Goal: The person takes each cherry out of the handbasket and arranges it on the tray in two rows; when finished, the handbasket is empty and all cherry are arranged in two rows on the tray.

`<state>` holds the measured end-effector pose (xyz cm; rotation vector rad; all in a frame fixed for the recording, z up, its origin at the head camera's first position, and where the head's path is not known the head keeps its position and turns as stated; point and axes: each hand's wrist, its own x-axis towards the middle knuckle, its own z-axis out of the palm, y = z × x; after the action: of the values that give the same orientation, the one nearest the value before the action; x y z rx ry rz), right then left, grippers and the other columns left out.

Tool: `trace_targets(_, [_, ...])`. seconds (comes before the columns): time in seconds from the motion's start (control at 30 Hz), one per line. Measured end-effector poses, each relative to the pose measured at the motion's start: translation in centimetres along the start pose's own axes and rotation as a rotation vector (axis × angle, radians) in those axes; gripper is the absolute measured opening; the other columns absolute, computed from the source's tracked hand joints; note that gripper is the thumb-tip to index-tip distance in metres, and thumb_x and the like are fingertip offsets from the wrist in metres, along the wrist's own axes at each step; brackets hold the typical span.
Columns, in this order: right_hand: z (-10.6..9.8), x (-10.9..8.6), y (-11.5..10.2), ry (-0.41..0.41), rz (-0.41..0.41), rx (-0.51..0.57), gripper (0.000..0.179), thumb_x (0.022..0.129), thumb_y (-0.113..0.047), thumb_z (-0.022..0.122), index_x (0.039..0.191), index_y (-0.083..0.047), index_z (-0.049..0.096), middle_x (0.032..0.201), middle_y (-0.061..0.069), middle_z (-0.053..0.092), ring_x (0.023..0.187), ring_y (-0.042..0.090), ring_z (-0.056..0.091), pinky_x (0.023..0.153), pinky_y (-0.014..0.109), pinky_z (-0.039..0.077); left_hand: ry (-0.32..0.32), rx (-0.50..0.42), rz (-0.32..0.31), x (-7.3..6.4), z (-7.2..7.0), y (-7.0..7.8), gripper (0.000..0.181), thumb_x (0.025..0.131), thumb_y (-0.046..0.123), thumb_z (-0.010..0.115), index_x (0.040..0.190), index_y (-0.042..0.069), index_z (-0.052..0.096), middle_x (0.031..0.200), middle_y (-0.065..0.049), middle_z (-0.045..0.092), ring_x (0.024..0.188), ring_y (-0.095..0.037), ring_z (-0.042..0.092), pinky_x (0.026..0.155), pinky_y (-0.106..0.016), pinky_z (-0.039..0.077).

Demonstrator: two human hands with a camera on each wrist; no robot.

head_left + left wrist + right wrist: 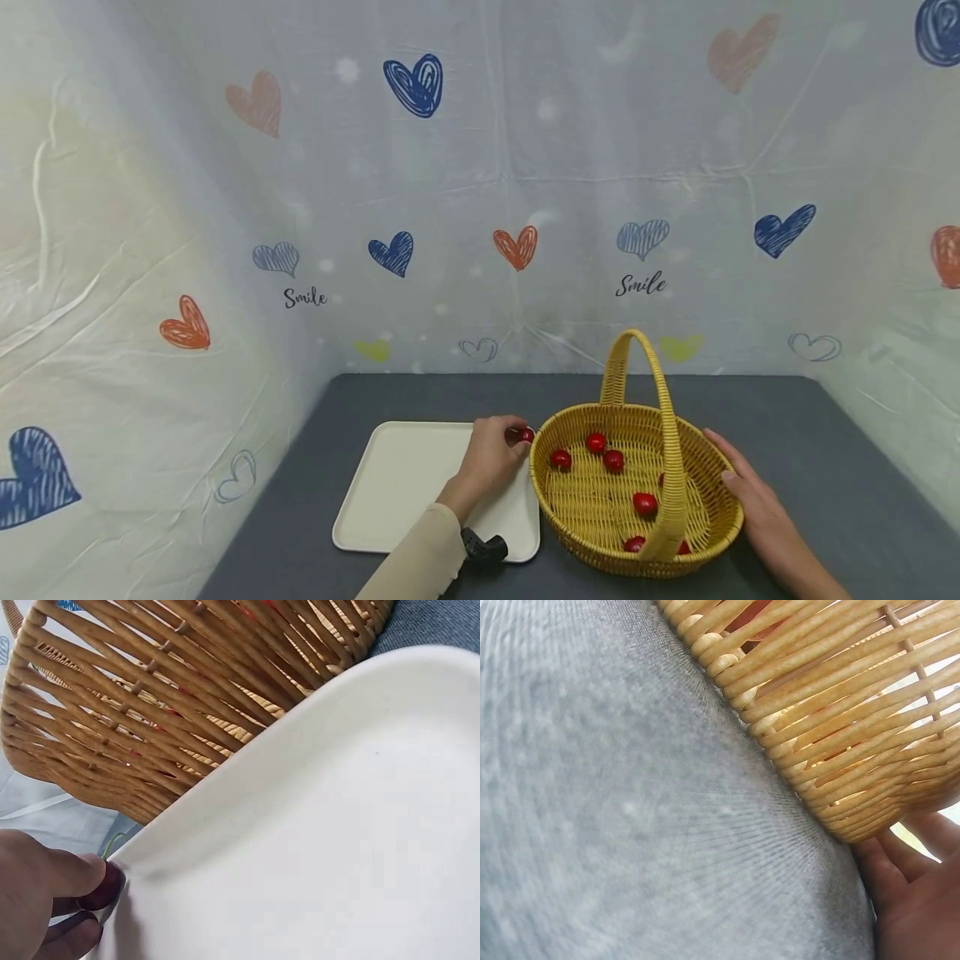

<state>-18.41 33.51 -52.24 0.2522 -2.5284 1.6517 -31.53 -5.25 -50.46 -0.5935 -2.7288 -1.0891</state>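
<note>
My left hand (491,457) pinches a dark red cherry (527,435) between thumb and fingers at the far right corner of the white tray (401,483). In the left wrist view the cherry (106,887) is right at the tray's rim, its thin green stem pointing up. A yellow woven basket (592,508) with a tall arched handle stands just right of the tray. Several red cherries (645,504) lie scattered on its bottom, some partly hidden behind the handle. Against the basket's right outer side rests my right hand (759,508), its fingers extended along the weave.
A dark grey cloth (810,442) covers the table. Behind it and at both sides hangs a pale curtain (450,167) printed with hearts. A black strap (483,547) sits at the left wrist, over the tray's near edge.
</note>
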Motion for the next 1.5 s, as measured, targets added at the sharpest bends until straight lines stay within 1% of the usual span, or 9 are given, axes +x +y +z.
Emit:
trace_targets(0.3, [0.0, -0.1, 0.0, 0.004, 0.015, -0.011, 0.056, 0.123, -0.034, 0.025, 0.178, -0.030, 0.014, 0.179, 0.026, 0.017, 0.130, -0.035, 0.024, 0.098, -0.002, 0.031, 0.054, -0.043, 0.022, -1.0, -1.0, 0.1, 0.036, 0.096, 0.011, 0.085, 0.130, 0.002, 0.079, 0.122, -0.014, 0.081, 0.106, -0.028, 0.081, 0.086, -0.035, 0.068])
trace_targets(0.57, [0.0, 0.0, 0.2, 0.004, 0.008, -0.005, 0.056, 0.123, -0.034, 0.025, 0.178, -0.029, 0.013, 0.180, 0.025, 0.014, 0.132, -0.035, 0.022, 0.099, -0.004, 0.028, 0.033, -0.415, 0.016, -2.1, -3.4, 1.5, 0.044, 0.098, 0.020, 0.085, 0.140, 0.013, 0.075, 0.132, -0.011, 0.079, 0.120, -0.025, 0.078, 0.095, -0.027, 0.065])
trace_targets(0.8, [-0.2, 0.0, 0.0, 0.008, -0.004, -0.008, 0.057, 0.123, -0.036, 0.025, 0.178, -0.028, 0.014, 0.177, -0.013, 0.019, 0.134, -0.034, 0.023, 0.099, -0.003, 0.029, -0.051, -0.659, 0.129, -2.6, -5.1, 3.5, 0.047, 0.099, 0.014, 0.083, 0.145, 0.012, 0.071, 0.139, -0.016, 0.075, 0.130, -0.032, 0.073, 0.102, -0.029, 0.062])
trace_targets(0.87, [-0.2, 0.0, 0.1, 0.005, -0.007, -0.006, 0.057, 0.123, -0.035, 0.025, 0.178, -0.027, 0.014, 0.179, -0.010, 0.018, 0.134, -0.034, 0.023, 0.099, -0.003, 0.029, -0.090, -0.705, 0.168, -2.6, -5.3, 4.1, 0.048, 0.100, 0.013, 0.082, 0.146, 0.010, 0.070, 0.141, -0.018, 0.074, 0.132, -0.036, 0.072, 0.103, -0.030, 0.062])
trace_targets(1.0, [-0.2, 0.0, 0.3, 0.002, -0.002, -0.008, 0.057, 0.123, -0.034, 0.025, 0.178, -0.026, 0.014, 0.182, 0.016, 0.015, 0.133, -0.034, 0.023, 0.098, -0.003, 0.029, -0.187, -0.789, 0.230, -2.7, -5.4, 5.3, 0.048, 0.102, 0.012, 0.078, 0.148, 0.005, 0.067, 0.144, -0.027, 0.069, 0.134, -0.047, 0.068, 0.106, -0.032, 0.061])
trace_targets(1.07, [-0.1, 0.0, 0.3, 0.003, 0.002, -0.012, 0.057, 0.123, -0.033, 0.026, 0.178, -0.026, 0.013, 0.181, 0.021, 0.014, 0.132, -0.034, 0.023, 0.098, -0.003, 0.029, -0.245, -0.815, 0.243, -2.7, -5.3, 5.9, 0.048, 0.104, 0.014, 0.077, 0.149, 0.006, 0.066, 0.146, -0.027, 0.068, 0.135, -0.047, 0.067, 0.107, -0.033, 0.061])
trace_targets(1.3, [0.0, 0.1, 0.2, -0.001, 0.019, -0.018, 0.057, 0.123, -0.034, 0.027, 0.178, -0.027, 0.014, 0.181, 0.015, 0.017, 0.130, -0.035, 0.023, 0.096, -0.002, 0.031, -0.546, -0.793, 0.234, -2.8, -4.3, 8.0, 0.044, 0.104, 0.010, 0.075, 0.147, 0.007, 0.069, 0.142, -0.026, 0.071, 0.129, -0.032, 0.074, 0.102, -0.034, 0.064])
trace_targets(1.4, [0.0, 0.1, 0.3, 0.002, 0.017, -0.024, 0.057, 0.123, -0.035, 0.027, 0.178, -0.026, 0.015, 0.181, 0.001, 0.018, 0.131, -0.035, 0.023, 0.096, -0.002, 0.030, -0.687, -0.717, 0.239, -2.7, -3.3, 8.7, 0.043, 0.104, 0.007, 0.074, 0.146, 0.001, 0.068, 0.140, -0.025, 0.072, 0.124, -0.022, 0.077, 0.101, -0.030, 0.063])
trace_targets(1.5, [0.0, 0.2, 0.4, 0.015, 0.016, -0.031, 0.057, 0.123, -0.034, 0.027, 0.178, -0.026, 0.016, 0.180, 0.003, 0.020, 0.132, -0.035, 0.023, 0.098, -0.003, 0.029, -0.770, -0.614, 0.267, -2.6, -2.3, 9.4, 0.042, 0.103, 0.009, 0.076, 0.143, -0.002, 0.070, 0.136, -0.019, 0.076, 0.115, -0.007, 0.078, 0.099, -0.024, 0.062])
